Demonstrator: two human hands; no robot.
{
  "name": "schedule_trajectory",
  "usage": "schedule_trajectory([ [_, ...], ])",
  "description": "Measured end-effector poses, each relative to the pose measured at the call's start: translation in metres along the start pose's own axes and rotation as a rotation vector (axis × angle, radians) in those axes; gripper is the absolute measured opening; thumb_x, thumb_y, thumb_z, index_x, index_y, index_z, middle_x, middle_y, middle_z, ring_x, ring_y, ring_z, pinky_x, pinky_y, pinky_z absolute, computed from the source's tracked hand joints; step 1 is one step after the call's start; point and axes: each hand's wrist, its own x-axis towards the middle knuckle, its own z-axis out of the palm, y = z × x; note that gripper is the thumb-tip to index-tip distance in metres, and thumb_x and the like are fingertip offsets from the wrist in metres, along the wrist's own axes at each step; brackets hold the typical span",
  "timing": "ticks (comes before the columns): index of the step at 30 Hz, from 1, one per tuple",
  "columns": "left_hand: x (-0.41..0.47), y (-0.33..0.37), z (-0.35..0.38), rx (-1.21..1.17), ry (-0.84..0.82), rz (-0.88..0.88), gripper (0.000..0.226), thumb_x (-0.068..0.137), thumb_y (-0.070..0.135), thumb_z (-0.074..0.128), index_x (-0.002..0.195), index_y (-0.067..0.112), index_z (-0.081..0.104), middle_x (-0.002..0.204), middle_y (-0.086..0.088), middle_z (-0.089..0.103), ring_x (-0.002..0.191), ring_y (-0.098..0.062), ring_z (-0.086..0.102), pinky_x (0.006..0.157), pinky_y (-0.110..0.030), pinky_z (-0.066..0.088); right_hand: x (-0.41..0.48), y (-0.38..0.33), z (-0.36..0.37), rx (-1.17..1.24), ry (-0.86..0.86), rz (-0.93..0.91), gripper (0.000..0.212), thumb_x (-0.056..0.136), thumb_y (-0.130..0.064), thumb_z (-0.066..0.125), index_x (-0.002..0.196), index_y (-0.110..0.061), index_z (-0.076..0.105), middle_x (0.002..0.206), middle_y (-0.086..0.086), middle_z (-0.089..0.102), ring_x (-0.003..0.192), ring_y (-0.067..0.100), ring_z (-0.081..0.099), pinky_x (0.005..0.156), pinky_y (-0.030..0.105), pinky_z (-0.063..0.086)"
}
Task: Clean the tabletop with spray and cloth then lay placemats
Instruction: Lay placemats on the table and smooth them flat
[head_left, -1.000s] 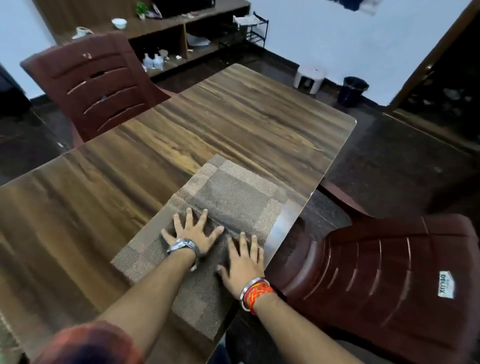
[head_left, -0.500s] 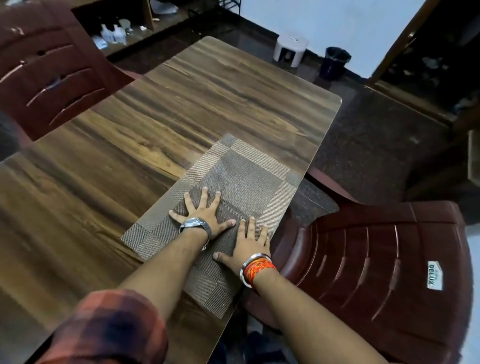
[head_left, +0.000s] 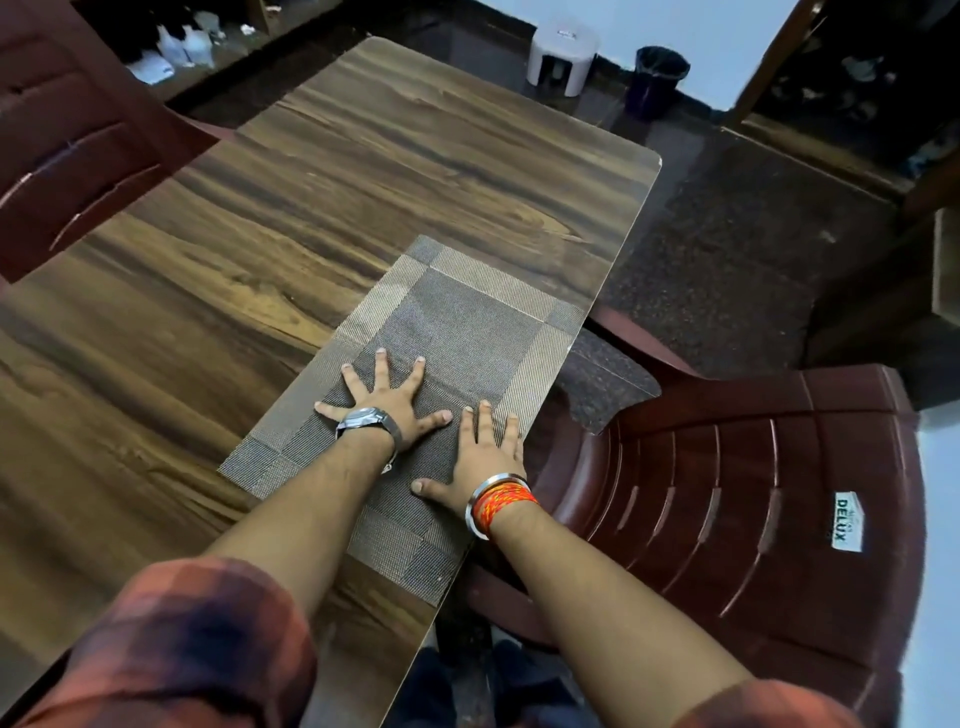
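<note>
Fingers (head_left: 382, 366) splayed straight and gripping nothing, a person's left hand (head_left: 387, 402) presses flat on a woven grey-brown placemat (head_left: 467, 322) at center frame. The right hand (head_left: 480, 460) lies flat just beside it, fingers extended near the mat's right border. The placemat lies along the right edge of a wood-grain table (head_left: 311, 182). A wristwatch (head_left: 366, 420) circles the left wrist, a steel bangle with orange threads (head_left: 501, 501) the right. One maroon plastic chair (head_left: 753, 493) stands at right, a second maroon chair (head_left: 78, 130) at upper left. A white stool (head_left: 563, 49) and dark bin (head_left: 657, 73) sit at top.
</note>
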Motion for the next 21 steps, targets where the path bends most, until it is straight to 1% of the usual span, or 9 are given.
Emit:
schedule_trajectory([
  [8,0.004,0.013,-0.008,0.004,-0.007,0.008,0.095,0.073,0.092,0.043,0.148,0.064,-0.008,0.164,0.004,-0.032,0.149,-0.046,-0.021,0.1,-0.088,0.008,0.007,0.006,-0.007,0.033,0.0,0.015,0.123,0.066,-0.081,0.056,0.152,-0.019,-0.007,0.16,0.003,-0.014,0.143,0.041,-0.015,0.118,0.051,-0.001],
  [16,0.008,0.019,-0.013,0.01,-0.002,0.001,0.095,0.073,0.091,0.044,0.148,0.064,-0.007,0.165,0.005,-0.03,0.15,-0.044,-0.019,0.101,-0.087,0.009,0.013,0.01,-0.012,0.054,-0.003,0.019,0.124,0.066,-0.08,0.058,0.152,-0.02,-0.006,0.16,0.001,-0.015,0.143,0.04,-0.016,0.117,0.051,0.0],
  [21,0.016,0.018,-0.01,0.025,0.015,0.003,0.096,0.07,0.094,0.041,0.147,0.065,-0.008,0.164,0.003,-0.031,0.15,-0.046,-0.019,0.099,-0.088,0.008,0.014,0.012,-0.012,0.031,0.022,0.015,0.123,0.066,-0.083,0.055,0.152,-0.02,-0.005,0.16,0.002,-0.013,0.143,0.04,-0.014,0.117,0.05,-0.001],
])
